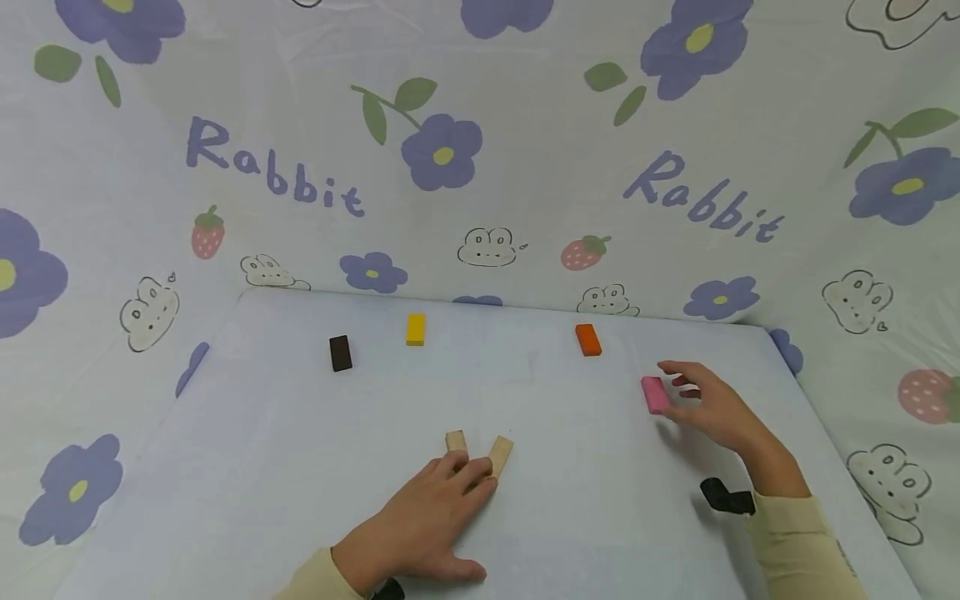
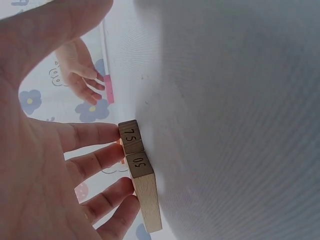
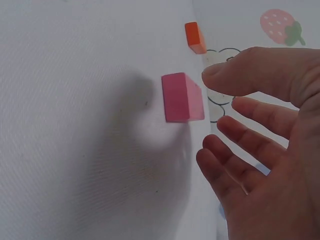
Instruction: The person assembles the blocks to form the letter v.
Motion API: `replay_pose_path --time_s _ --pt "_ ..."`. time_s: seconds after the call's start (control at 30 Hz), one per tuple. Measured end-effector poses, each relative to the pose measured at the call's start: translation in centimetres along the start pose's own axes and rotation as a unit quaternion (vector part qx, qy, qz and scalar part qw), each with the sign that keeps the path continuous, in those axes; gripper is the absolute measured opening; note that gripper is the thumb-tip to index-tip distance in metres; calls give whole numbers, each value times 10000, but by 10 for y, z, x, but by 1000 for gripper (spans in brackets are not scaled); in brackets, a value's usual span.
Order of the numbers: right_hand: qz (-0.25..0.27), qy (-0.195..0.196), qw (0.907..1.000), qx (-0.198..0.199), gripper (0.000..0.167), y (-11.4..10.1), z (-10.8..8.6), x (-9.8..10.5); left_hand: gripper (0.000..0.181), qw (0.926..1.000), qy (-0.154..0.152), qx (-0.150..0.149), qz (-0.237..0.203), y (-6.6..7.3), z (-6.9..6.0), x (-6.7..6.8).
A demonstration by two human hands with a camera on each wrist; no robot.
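Two plain wooden blocks lie on the white table at an angle to each other, a left wooden block (image 1: 456,440) and a right wooden block (image 1: 501,452). My left hand (image 1: 438,517) rests over their near ends, its fingertips touching their tops and its thumb spread to the side. Dark digits mark the end faces of both blocks, the one (image 2: 130,136) and the other (image 2: 140,164), in the left wrist view. Beside a pink block (image 1: 655,395) my right hand (image 1: 712,408) hovers with fingers loosely bent and apart. A small gap separates its thumb from that block in the right wrist view.
Towards the back of the white table (image 1: 300,467) lie a dark brown block (image 1: 341,353), a yellow block (image 1: 416,330) and an orange block (image 1: 588,340). A patterned cloth (image 1: 525,183) with flowers and rabbits hangs behind and around the sides.
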State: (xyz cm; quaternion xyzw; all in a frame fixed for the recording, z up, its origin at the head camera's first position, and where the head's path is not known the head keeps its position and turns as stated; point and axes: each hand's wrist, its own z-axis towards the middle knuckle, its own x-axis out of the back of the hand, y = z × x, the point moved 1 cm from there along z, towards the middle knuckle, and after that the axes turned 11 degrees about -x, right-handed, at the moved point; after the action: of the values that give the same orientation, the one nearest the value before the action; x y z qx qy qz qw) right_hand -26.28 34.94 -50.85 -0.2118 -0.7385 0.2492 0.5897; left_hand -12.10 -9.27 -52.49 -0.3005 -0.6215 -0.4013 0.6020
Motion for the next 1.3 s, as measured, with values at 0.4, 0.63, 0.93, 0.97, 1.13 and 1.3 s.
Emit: replay_pose_path --time_s 0.4,0.63,0.93,0.97,1.13,1.3 --pt "11 -131 9999 -78 74 19 13 -4 93 9999 43 -15 153 1 -1 0" --pt "-108 -159 9995 -247 73 18 17 -7 94 9999 -6 22 144 1 0 -1" --pt "-109 -12 9997 -200 69 20 14 -9 94 9999 -5 7 130 2 -1 -3" --pt "-99 0 9997 -202 69 20 14 -10 95 9999 3 5 126 2 -1 -3" --pt "-92 38 9993 -357 66 21 15 -11 95 9998 71 -24 163 2 -2 -3" --pt "-120 97 9991 -388 65 22 17 -14 96 9999 -1 1 103 2 -3 0"
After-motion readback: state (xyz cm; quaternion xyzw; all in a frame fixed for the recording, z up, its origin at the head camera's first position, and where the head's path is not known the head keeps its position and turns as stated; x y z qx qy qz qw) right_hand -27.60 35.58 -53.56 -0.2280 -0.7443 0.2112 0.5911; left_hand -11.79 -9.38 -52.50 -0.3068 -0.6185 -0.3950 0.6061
